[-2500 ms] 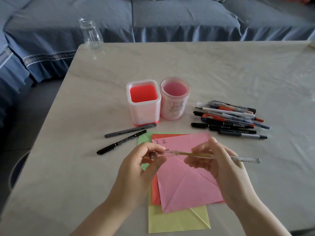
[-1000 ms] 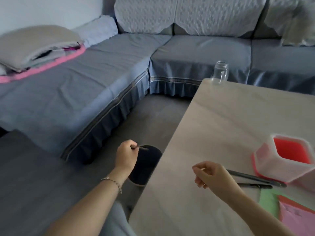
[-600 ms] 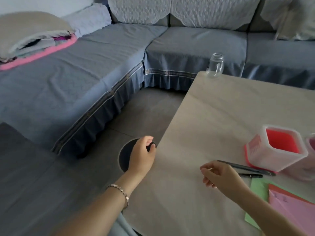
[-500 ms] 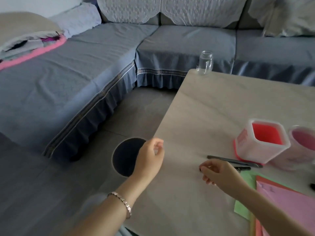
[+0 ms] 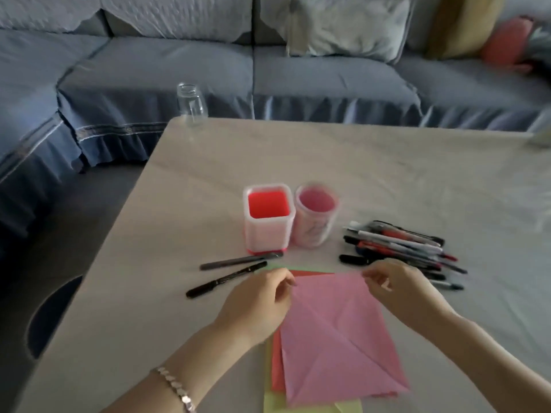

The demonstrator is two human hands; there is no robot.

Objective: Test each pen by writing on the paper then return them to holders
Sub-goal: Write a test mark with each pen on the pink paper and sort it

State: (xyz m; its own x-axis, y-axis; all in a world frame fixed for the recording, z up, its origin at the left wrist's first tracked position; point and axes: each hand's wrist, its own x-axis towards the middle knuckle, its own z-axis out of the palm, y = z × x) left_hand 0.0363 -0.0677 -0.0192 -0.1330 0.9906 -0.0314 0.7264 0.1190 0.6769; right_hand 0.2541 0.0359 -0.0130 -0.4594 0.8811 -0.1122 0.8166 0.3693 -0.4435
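Head view, left hand (image 5: pixel 259 302) pinching the pink paper's (image 5: pixel 337 338) top left corner, right hand (image 5: pixel 399 293) pinching its top right corner, paper flat on the table (image 5: pixel 387 174) between both grips, pens (image 5: pixel 399 245) heaped just beyond the right hand, holders (image 5: pixel 267 222) upright behind.

No text, brand, number or sign is legible. Motion blur affects the whole view. Round pink holder (image 5: pixel 316 222): a faint dark print on its side wall, too smeared to tell whether it is lettering or a drawing. Pile of pens (image 5: pixel 399 245): barrels show pale and dark bands, and any printing on them is too small to read. Black pen (image 5: pixel 226 280): a light streak along the barrel, unreadable. Pink paper (image 5: pixel 337 338): fold creases only on the visible face
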